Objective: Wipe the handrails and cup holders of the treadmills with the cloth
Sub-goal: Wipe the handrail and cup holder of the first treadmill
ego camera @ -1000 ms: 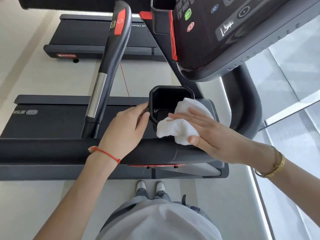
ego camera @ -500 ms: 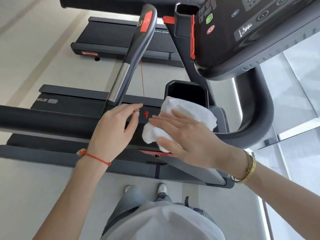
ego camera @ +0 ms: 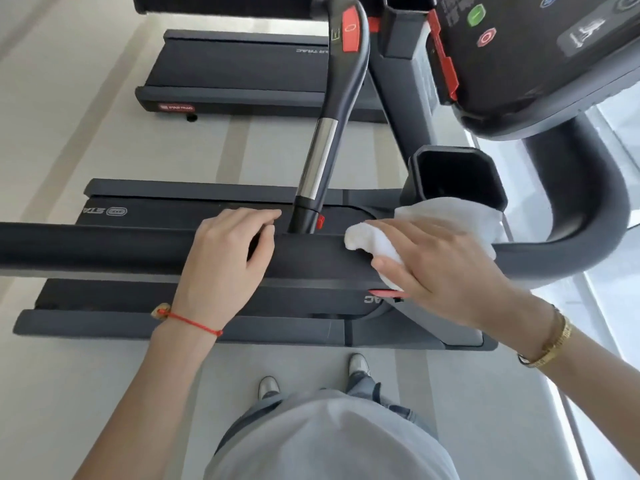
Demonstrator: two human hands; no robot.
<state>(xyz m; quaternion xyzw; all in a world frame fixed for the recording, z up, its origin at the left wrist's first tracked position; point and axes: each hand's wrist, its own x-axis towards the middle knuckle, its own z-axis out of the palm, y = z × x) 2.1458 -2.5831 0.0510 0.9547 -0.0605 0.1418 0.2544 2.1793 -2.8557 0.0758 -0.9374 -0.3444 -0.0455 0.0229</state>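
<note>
A thick black handrail (ego camera: 86, 247) runs across the view from the left and curves up on the right. My right hand (ego camera: 440, 268) presses a white cloth (ego camera: 446, 216) flat onto the rail, just below the black cup holder (ego camera: 457, 174). The fingers lie straight over the cloth, and its far edge drapes against the cup holder's front rim. My left hand (ego camera: 225, 261) rests on the same rail to the left of the cloth, fingers loosely bent over its top, holding nothing.
An upright grip bar (ego camera: 325, 133) with a chrome section and a red button rises from the rail between my hands. The console (ego camera: 519, 57) hangs over the top right. A second treadmill deck (ego camera: 242, 71) lies beyond. My feet stand on pale floor below.
My right hand has slid the cloth off the cup holder's rim and down onto the handrail. My left hand has left the cup holder's side and now rests on the rail.
</note>
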